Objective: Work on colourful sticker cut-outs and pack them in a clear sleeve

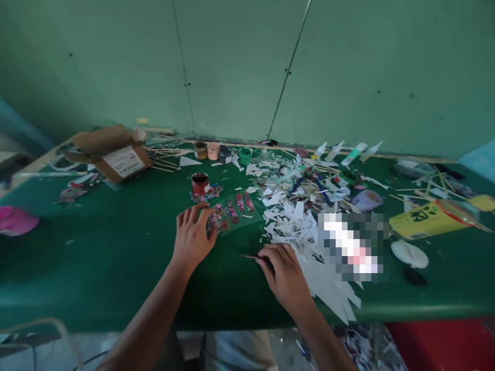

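A clear sheet (249,220) lies on the green tabletop (127,247), just in front of the person and left of the white scraps; three long patterned pieces (240,203) stand side by side on its right part, while more crowd its left end, too close under the fingers to count. The left hand (194,234) rests on that left end, its thumb and forefinger apart; the right hand (280,270) is pinched on one thin dark stick (249,256), whose tip points left, just in front of the sheet.

Behind the sheet stands one open red jar (200,185), with patterned scraps (215,192) around its base; farther back, near the green wall (240,67), four small jars (213,151) stand in a row, one brownish, one peach, one grey and one green. To the right spreads a heap of white paper scraps (288,226), too many to count; behind it four nozzle bottles (334,151) lean at a slant; one yellow packet (429,220) and one white oval object (410,254) lie at far right; one opened cardboard box (121,159) sits at left.
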Tool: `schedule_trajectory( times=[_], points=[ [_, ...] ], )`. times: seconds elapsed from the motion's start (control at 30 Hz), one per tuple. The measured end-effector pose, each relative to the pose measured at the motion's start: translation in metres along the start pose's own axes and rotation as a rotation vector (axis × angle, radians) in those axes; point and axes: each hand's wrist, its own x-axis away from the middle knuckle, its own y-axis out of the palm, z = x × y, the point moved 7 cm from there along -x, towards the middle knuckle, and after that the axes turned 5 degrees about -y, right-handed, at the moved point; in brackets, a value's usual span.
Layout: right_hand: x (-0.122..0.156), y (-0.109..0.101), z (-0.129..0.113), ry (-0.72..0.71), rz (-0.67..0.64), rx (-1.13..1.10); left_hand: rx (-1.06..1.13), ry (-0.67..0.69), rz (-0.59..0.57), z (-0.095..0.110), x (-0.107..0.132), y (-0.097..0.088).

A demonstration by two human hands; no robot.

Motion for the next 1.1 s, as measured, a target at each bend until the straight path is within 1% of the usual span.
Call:
schedule_trajectory(
  times=[0.07,0.17,0.27,0.33,0.4,0.47,0.5,0.57,0.63,0.7,0.77,0.83,0.87,0.97,1.03,1.1],
  points=[
    [0.001,-0.004,-0.003,-0.031,0.044,-0.011,0.017,0.012,-0.072,0.002,0.0,0.008],
    [0.004,-0.01,-0.004,-0.021,0.109,0.072,0.028,0.03,-0.177,0.0,0.01,0.015],
    [0.006,-0.011,-0.002,0.015,0.121,0.155,0.0,0.058,-0.281,-0.011,0.024,0.011],
    [0.007,-0.008,-0.002,0.027,0.102,0.173,-0.021,0.052,-0.331,-0.018,0.026,0.002],
    [0.008,-0.006,0.0,0.066,0.103,0.184,-0.032,0.056,-0.318,-0.018,0.014,-0.008],
    [0.01,-0.007,0.004,0.142,0.12,0.226,0.009,0.076,-0.26,-0.006,-0.006,-0.013],
    [0.011,-0.007,0.006,0.184,0.125,0.252,0.033,0.079,-0.235,0.001,-0.016,-0.012],
    [0.013,-0.007,0.01,0.261,0.128,0.304,0.073,0.136,-0.251,0.021,-0.028,0.0],
    [0.016,-0.008,0.013,0.317,0.129,0.339,0.099,0.188,-0.281,0.034,-0.029,0.017],
    [0.018,-0.01,0.014,0.348,0.125,0.347,0.105,0.211,-0.301,0.037,-0.024,0.031],
    [0.016,-0.012,0.013,0.353,0.109,0.326,0.1,0.205,-0.293,0.032,-0.019,0.038],
    [0.005,-0.013,0.011,0.34,0.088,0.285,0.086,0.161,-0.263,0.023,-0.022,0.041],
    [-0.005,-0.012,0.011,0.337,0.083,0.251,0.08,0.144,-0.259,0.019,-0.027,0.043],
    [-0.055,-0.004,0.021,0.365,0.102,0.08,0.065,0.129,-0.32,0.016,-0.05,0.053],
    [-0.094,0.011,0.028,0.343,0.086,0.008,0.045,0.116,-0.37,0.016,-0.066,0.062],
    [-0.122,0.029,0.042,0.389,0.036,-0.017,0.028,0.105,-0.374,0.016,-0.076,0.068]
  ],
)
